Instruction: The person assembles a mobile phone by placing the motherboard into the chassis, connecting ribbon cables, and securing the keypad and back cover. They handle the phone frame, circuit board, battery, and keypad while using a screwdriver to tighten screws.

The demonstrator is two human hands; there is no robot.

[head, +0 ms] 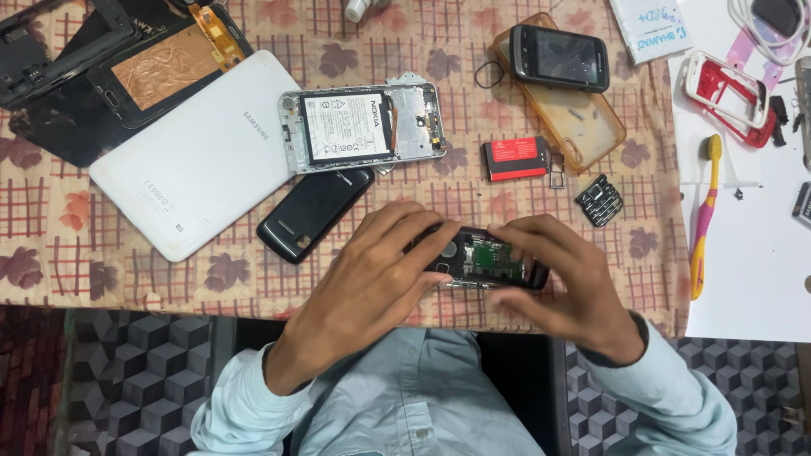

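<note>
My left hand [372, 279] and my right hand [568, 283] both grip a small opened black phone [477, 257] with a green circuit board showing, held just above the table's near edge. The left fingers wrap its left end, the right fingers its right end. Just beyond my left hand lies a black phone back cover [312, 211]. Behind that rests an opened silver phone [363, 125] with its battery exposed. A red and black battery [515, 158] and a small black keypad [599, 199] lie beyond my right hand.
A white tablet back [190, 156] and black tablet frames [101, 59] fill the left. A black phone [562, 57] sits on an orange clear case [591, 127]. On white paper at right lie a yellow-pink toothbrush [704, 219] and a red-white phone frame [728, 89]. Floral checked cloth [51, 245] covers the table.
</note>
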